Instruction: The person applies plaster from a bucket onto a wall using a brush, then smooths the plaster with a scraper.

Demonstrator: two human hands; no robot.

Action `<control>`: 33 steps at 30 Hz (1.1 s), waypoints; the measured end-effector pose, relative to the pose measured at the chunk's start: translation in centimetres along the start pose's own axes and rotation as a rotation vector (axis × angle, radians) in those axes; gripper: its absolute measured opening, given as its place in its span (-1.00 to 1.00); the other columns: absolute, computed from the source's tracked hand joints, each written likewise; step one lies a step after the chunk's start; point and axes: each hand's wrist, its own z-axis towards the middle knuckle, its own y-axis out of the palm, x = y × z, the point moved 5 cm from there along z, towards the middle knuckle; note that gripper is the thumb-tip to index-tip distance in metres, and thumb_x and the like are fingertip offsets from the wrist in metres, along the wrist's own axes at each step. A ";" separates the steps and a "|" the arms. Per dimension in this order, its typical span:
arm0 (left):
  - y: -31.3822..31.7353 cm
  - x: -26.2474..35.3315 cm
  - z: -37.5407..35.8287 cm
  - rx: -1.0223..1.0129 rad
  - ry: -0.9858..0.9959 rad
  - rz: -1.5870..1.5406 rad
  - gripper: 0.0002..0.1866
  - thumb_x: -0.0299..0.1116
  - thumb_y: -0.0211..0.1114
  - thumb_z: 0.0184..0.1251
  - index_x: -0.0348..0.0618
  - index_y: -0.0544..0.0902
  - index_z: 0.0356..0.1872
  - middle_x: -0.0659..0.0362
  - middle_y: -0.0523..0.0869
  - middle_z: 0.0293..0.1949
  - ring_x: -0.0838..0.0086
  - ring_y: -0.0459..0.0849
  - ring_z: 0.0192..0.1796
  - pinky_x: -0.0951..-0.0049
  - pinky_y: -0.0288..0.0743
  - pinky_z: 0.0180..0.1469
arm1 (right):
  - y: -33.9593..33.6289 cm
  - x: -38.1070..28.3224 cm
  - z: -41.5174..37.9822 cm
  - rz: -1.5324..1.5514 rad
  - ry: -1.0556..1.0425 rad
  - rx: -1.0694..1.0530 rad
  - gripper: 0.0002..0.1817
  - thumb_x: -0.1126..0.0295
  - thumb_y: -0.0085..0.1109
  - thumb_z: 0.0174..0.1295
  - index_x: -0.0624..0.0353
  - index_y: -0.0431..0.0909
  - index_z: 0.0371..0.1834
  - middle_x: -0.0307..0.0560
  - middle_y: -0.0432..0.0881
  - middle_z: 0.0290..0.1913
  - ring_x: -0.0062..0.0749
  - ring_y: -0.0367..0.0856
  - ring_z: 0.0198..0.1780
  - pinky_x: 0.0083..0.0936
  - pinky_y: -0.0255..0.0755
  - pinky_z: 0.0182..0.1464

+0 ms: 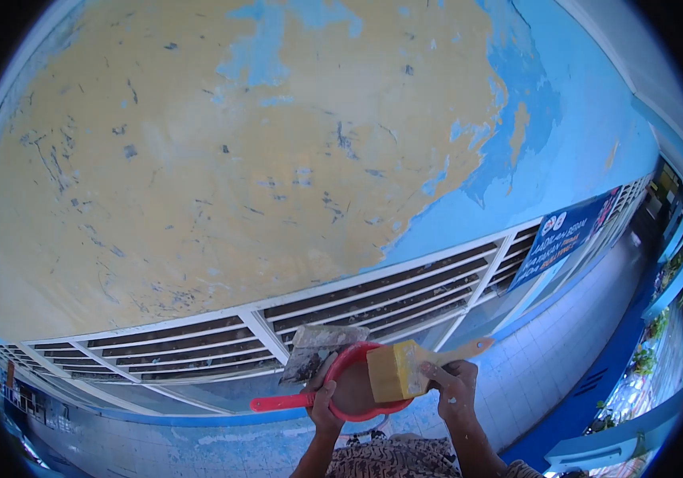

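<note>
My left hand [323, 408] is closed around a red plastic dipper [341, 405], whose handle points left and which has grey-brown matter inside. A wide, stained scraper blade [321, 344] sticks up behind the dipper, beside my left fingers; its grip is hidden. In my right hand [456, 388] is a wide paintbrush [401, 373] with a yellow head and pale wooden handle. The brush head overlaps the dipper's right rim in this view. Both hands are low in front of my body, below the wall [222, 183], where blue paint has peeled from a tan layer.
White-framed louvred windows [389, 311] run beneath the wall. A dark blue banner [565, 237] hangs at the right. Far below lies a tiled floor [517, 386], with a blue railing [604, 450] and plants [643, 360] along the right side.
</note>
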 end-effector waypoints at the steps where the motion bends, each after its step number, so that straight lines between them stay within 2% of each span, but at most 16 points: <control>1: 0.1 0.2 0.2 -0.018 0.036 -0.006 -0.43 -0.37 0.16 0.28 -0.53 0.55 0.28 -0.17 0.69 0.17 0.17 0.66 0.23 0.28 0.42 0.40 | -0.7 1.2 0.1 0.031 -0.003 -0.064 -0.72 0.45 0.31 0.24 0.56 0.68 -0.18 0.08 0.75 -0.33 -0.37 0.73 -0.39 -0.50 0.59 -0.28; 3: -0.1 0.5 0.7 0.039 0.030 -0.020 -0.42 -0.36 0.17 0.26 -0.54 0.55 0.28 -0.18 0.70 0.16 0.14 0.68 0.21 0.25 0.47 0.36 | 0.5 0.4 2.0 0.070 -0.047 -0.151 -0.68 0.45 0.27 0.25 0.58 0.65 -0.09 0.13 0.75 -0.25 -0.33 0.76 -0.29 -0.47 0.63 -0.18; 5: 0.2 1.4 1.4 0.068 0.055 -0.054 -0.43 -0.36 0.18 0.27 -0.53 0.56 0.27 -0.17 0.70 0.15 0.15 0.68 0.20 0.25 0.49 0.35 | 2.5 -1.5 2.1 0.453 0.123 -0.198 -0.54 0.45 0.18 0.26 0.60 0.52 0.14 0.19 0.69 0.03 -0.24 0.71 0.04 -0.35 0.58 0.14; 6: 0.4 1.7 1.5 0.112 0.040 -0.079 -0.44 -0.36 0.18 0.27 -0.52 0.57 0.26 -0.15 0.71 0.14 0.15 0.69 0.19 0.25 0.50 0.33 | 3.6 -3.2 2.4 0.454 0.100 -0.217 -0.54 0.45 0.18 0.26 0.60 0.52 0.14 0.19 0.69 0.03 -0.24 0.71 0.04 -0.35 0.58 0.14; 8: 1.5 3.6 1.9 0.170 0.063 -0.100 -0.46 -0.35 0.19 0.27 -0.49 0.59 0.23 -0.12 0.72 0.12 0.16 0.70 0.17 0.23 0.54 0.30 | 5.6 -7.3 3.7 0.554 -0.017 -0.180 -0.55 0.43 0.20 0.25 0.57 0.51 0.13 0.19 0.67 0.07 -0.21 0.72 0.05 -0.33 0.62 0.10; 10: 1.8 5.2 2.1 0.221 0.005 -0.040 -0.35 -0.19 0.13 0.28 -0.48 0.48 0.32 -0.14 0.62 0.25 0.07 0.60 0.30 0.12 0.44 0.39 | 6.2 -10.7 5.9 0.582 -0.143 -0.329 -0.59 0.46 0.17 0.28 0.52 0.49 0.13 0.04 0.66 0.05 -0.27 0.70 0.09 -0.36 0.59 0.11; 14: 2.9 9.3 2.2 0.201 0.183 -0.049 -0.46 -0.35 0.19 0.27 -0.44 0.59 0.24 -0.09 0.71 0.13 0.14 0.70 0.16 0.19 0.57 0.26 | 8.7 -21.5 9.1 0.646 -0.542 -0.269 -0.52 0.41 0.26 0.33 0.50 0.43 0.23 0.07 0.62 0.13 -0.29 0.63 0.19 -0.26 0.50 0.26; 15: 3.0 10.1 2.1 0.214 0.182 -0.022 -0.41 -0.25 0.15 0.30 -0.46 0.54 0.28 -0.11 0.67 0.19 0.11 0.65 0.22 0.16 0.52 0.31 | 9.8 -24.1 9.8 0.647 -0.588 -0.182 -0.64 0.38 0.24 0.33 0.38 0.56 0.11 -0.01 0.64 0.08 -0.31 0.64 0.14 -0.30 0.49 0.26; 17: 2.9 10.8 1.9 0.225 0.185 0.000 -0.35 -0.14 0.10 0.34 -0.47 0.49 0.31 -0.13 0.63 0.24 0.09 0.60 0.29 0.13 0.48 0.36 | 12.3 -28.8 12.1 0.570 -0.731 -0.149 -0.61 0.32 0.29 0.35 0.41 0.60 0.10 0.01 0.63 0.07 -0.32 0.66 0.07 -0.37 0.58 0.10; 19: 2.4 11.2 1.7 0.236 0.218 -0.021 -0.36 -0.14 0.10 0.34 -0.48 0.49 0.30 -0.14 0.64 0.21 0.08 0.61 0.28 0.11 0.49 0.35 | 16.4 -34.0 12.2 0.706 -0.973 -0.182 -0.56 0.46 0.49 0.17 0.46 0.64 0.08 -0.09 0.72 -0.22 -0.50 0.67 -0.26 -0.51 0.55 -0.26; 21: 2.2 11.2 1.8 0.237 0.230 0.001 -0.35 -0.14 0.10 0.33 -0.47 0.48 0.31 -0.14 0.65 0.21 0.07 0.61 0.28 0.10 0.49 0.34 | 21.1 -38.0 12.5 0.656 -0.963 -0.267 -0.54 0.49 0.50 0.16 0.45 0.64 0.12 -0.11 0.73 -0.25 -0.55 0.65 -0.32 -0.55 0.54 -0.31; 24: 2.3 11.4 2.0 0.190 0.247 0.019 -0.32 -0.11 0.11 0.31 -0.47 0.47 0.33 -0.14 0.65 0.21 0.04 0.61 0.28 0.07 0.50 0.34 | 26.5 -41.1 13.9 0.761 -0.980 -0.373 -0.65 0.48 0.52 0.13 0.45 0.70 -0.06 -0.16 0.72 -0.36 -0.58 0.61 -0.43 -0.58 0.49 -0.38; 26: 1.5 11.6 2.4 0.142 0.259 0.013 -0.30 -0.10 0.11 0.29 -0.47 0.46 0.33 -0.14 0.65 0.21 0.03 0.61 0.28 0.06 0.50 0.33 | 27.7 -42.0 15.9 0.636 -1.003 -0.362 -0.77 0.49 0.54 0.09 0.38 0.73 -0.25 -0.17 0.70 -0.42 -0.60 0.57 -0.50 -0.58 0.44 -0.43; 29: -2.1 10.3 1.7 0.200 0.199 0.034 -0.35 -0.13 0.11 0.37 -0.46 0.48 0.33 -0.13 0.64 0.22 0.06 0.61 0.27 0.08 0.49 0.34 | 22.3 -43.9 19.8 0.571 -1.061 -0.343 -0.73 0.47 0.56 0.05 0.28 0.74 -0.19 -0.19 0.73 -0.31 -0.57 0.64 -0.37 -0.59 0.54 -0.35; 30: -3.6 9.8 1.4 0.217 0.179 0.038 -0.37 -0.14 0.11 0.39 -0.46 0.49 0.33 -0.13 0.64 0.23 0.07 0.62 0.27 0.09 0.49 0.34 | 19.1 -44.7 20.9 0.587 -1.143 -0.288 -0.77 0.44 0.57 0.05 0.23 0.76 -0.24 -0.23 0.72 -0.34 -0.57 0.61 -0.42 -0.57 0.54 -0.35; 33: -8.3 7.8 0.0 0.275 0.118 0.042 -0.42 -0.18 0.10 0.46 -0.45 0.51 0.32 -0.12 0.64 0.24 0.10 0.62 0.27 0.12 0.48 0.35 | 7.4 -46.9 26.4 0.581 -1.129 0.038 -0.76 0.43 0.52 0.05 0.23 0.75 -0.21 -0.24 0.69 -0.32 -0.54 0.61 -0.39 -0.55 0.56 -0.30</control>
